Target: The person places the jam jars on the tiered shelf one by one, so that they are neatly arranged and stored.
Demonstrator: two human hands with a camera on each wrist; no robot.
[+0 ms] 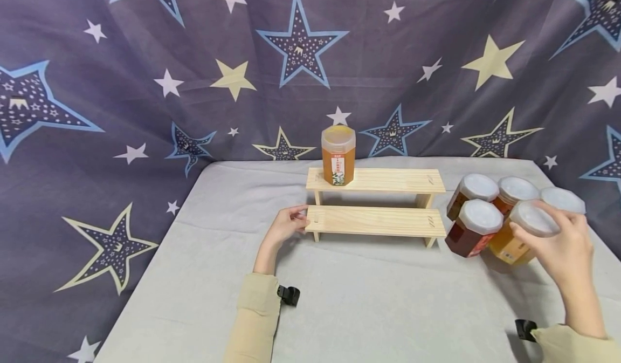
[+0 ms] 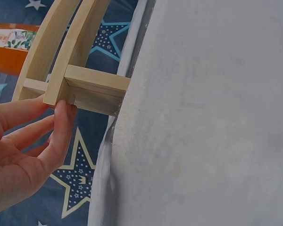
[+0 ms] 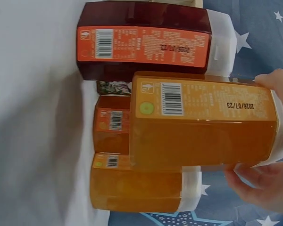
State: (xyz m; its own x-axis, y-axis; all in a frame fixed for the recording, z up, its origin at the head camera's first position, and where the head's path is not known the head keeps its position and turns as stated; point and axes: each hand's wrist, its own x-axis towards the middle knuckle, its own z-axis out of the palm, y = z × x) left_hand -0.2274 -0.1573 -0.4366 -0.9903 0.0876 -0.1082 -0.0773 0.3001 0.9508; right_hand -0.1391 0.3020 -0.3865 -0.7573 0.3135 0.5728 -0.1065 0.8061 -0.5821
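A two-step wooden rack (image 1: 373, 220) stands on the cloth-covered table. My left hand (image 1: 282, 226) pinches the left end of its lower board (image 2: 61, 70), thumb on one side and fingertips on the other. In my right hand (image 1: 565, 247) is a jar of amber honey (image 3: 203, 125), gripped around its white lid from above. The right wrist view shows this jar in front of the other jars, its orange label and barcode towards the camera. Close beside it stands a dark red jar (image 1: 466, 239). Another amber jar (image 1: 338, 161) sits upright at the left of the rack's upper board.
Behind the held jar stand more lidded jars: a dark one (image 1: 456, 201), a reddish one (image 1: 504, 204) and an amber one (image 3: 137, 186). A dark star-patterned curtain (image 1: 194, 45) hangs behind the table (image 1: 368, 298). The lower board carries no jar.
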